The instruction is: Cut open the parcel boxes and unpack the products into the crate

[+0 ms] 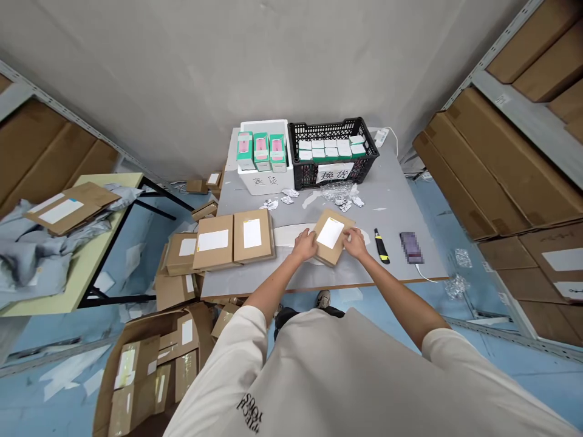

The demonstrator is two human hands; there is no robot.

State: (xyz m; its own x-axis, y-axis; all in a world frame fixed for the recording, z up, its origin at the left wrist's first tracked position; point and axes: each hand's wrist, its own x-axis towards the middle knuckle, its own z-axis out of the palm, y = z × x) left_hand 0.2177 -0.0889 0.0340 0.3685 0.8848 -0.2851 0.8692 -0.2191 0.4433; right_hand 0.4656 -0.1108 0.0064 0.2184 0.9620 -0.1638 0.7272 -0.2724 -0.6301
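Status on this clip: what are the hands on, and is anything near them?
Left hand and right hand holding labelled cardboard box by its sides. Utility knife to the right, not touching. Two larger labelled boxes left of the hands.

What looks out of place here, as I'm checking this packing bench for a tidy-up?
Torn white paper scraps and crumpled bubble wrap lie loose on the grey table. More clear wrap sits on the blue floor to its right. They look like stray litter.
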